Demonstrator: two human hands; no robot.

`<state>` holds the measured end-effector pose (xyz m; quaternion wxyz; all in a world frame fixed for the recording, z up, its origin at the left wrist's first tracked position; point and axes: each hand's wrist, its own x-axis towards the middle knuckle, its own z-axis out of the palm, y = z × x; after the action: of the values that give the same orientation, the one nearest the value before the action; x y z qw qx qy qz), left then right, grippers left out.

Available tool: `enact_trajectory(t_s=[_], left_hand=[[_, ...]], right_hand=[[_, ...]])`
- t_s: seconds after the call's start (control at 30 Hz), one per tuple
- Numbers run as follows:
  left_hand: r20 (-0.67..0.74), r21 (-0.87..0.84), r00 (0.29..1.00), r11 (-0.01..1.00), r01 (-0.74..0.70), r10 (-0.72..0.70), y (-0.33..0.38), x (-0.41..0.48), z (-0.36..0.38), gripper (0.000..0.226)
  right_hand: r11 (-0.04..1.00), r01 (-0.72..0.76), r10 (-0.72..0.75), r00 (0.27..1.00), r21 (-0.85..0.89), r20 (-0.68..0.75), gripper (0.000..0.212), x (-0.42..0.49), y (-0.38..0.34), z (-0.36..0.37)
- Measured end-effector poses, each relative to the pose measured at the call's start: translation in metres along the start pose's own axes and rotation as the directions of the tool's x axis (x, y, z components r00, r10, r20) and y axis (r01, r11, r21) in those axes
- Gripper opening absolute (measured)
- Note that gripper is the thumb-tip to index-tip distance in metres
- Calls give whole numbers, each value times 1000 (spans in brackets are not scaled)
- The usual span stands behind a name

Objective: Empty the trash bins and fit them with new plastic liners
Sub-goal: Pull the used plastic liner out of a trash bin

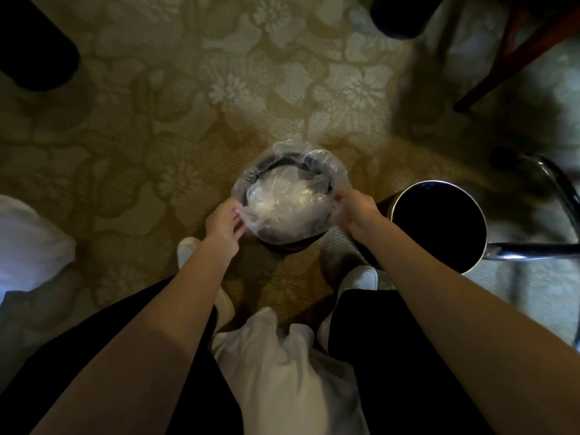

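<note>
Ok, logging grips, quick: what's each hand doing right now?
Left hand: pinches the clear liner at the bin rim's left side.
Right hand: pinches the same liner's right edge.

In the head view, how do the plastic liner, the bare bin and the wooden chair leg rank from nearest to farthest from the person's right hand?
1. The plastic liner: pinched by the right hand, straight ahead.
2. The bare bin: on the carpet, just right of that hand.
3. The wooden chair leg: far off, top right.

Head-worn camera, looking steeply down; hands near, floral carpet (141,127) beyond
</note>
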<state>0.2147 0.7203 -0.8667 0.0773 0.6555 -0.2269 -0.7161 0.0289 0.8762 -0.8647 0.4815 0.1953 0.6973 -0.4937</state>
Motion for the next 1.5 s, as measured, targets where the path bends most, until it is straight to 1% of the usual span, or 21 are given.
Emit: enact_trajectory(t_s=[0.07, 0.13, 0.17, 0.27, 0.33, 0.37, 0.43, 0.47, 0.53, 0.6, 0.63, 0.7, 0.77, 0.83, 0.93, 1.03, 1.1, 1.17, 1.33, 1.4, 1.5], left_hand=[[59, -64, 998, 998, 7, -3, 2, -5, 0, 24], [87, -130, 996, 991, 23, -11, 4, -10, -1, 23], [91, -182, 996, 983, 32, -16, 6, -14, 0, 21], [122, -352, 992, 933, 71, -30, 13, -23, 3, 16], [196, -386, 980, 915, 113, -38, 18, -27, 7, 12], [227, -371, 973, 921, 115, -30, 21, -30, 9, 12], [228, -271, 974, 961, 60, 4, 25, -34, 11, 12], [205, -213, 978, 977, 10, 34, 28, -36, 12, 9], [124, -94, 983, 988, -122, 134, 34, -44, 11, 12], [41, 43, 965, 964, -261, 260, 38, -56, 7, 12], [21, 88, 948, 944, -319, 319, 41, -63, 3, 10], [17, 119, 917, 910, -398, 399, 46, -82, -3, 9], [20, 92, 907, 902, -421, 421, 52, -103, -9, 17], [15, 82, 912, 908, -410, 410, 57, -125, -15, 28], [1, 204, 924, 905, -374, 381, 56, -154, -26, 34], [29, 232, 918, 891, -391, 395, 48, -176, -35, 33], [52, 296, 903, 857, -422, 427, 37, -186, -38, 30], [82, 321, 890, 833, -450, 449, 25, -193, -39, 30], [120, 265, 885, 844, -466, 451, 12, -205, -26, 31], [144, 226, 877, 848, -480, 458, 24, -211, -16, 30], [149, 165, 842, 827, -537, 518, 54, -219, 7, 30]], right_hand=[[996, -22, 16, 997, 82, 73, 18, -7, -2, 0], [995, -20, 9, 994, 97, 111, 6, -12, -4, 1], [996, -1, -8, 995, 89, 97, 4, -14, -4, 2], [996, 75, -77, 996, 54, 43, 15, -20, -7, 1], [993, 120, -120, 992, 0, 42, 20, -24, -10, 0], [989, 144, -143, 989, -40, 31, 20, -26, -10, 1], [974, 209, -210, 978, -92, -4, 16, -30, -9, 1], [963, 249, -253, 967, -103, -22, 15, -34, -8, 0], [932, 331, -342, 938, -150, -59, 23, -46, -9, -2], [904, 387, -407, 909, -182, -88, 35, -63, -14, -5], [894, 411, -431, 897, -177, -98, 40, -73, -17, -6], [869, 470, -489, 864, -154, -120, 46, -92, -25, -9], [847, 518, -531, 836, -118, -140, 49, -112, -35, -15], [839, 539, -543, 825, -68, -157, 51, -132, -41, -22], [852, 522, -521, 833, -48, -185, 52, -153, -39, -34], [860, 503, -510, 847, -88, -151, 50, -165, -25, -45], [861, 488, -506, 852, -145, -136, 46, -166, -8, -52], [866, 473, -495, 857, -161, -142, 44, -168, 8, -57], [867, 488, -498, 856, -103, -138, 45, -176, 27, -60], [853, 517, -522, 844, -70, -123, 45, -179, 16, -58], [823, 567, -567, 813, -47, -128, 46, -179, -15, -54]])
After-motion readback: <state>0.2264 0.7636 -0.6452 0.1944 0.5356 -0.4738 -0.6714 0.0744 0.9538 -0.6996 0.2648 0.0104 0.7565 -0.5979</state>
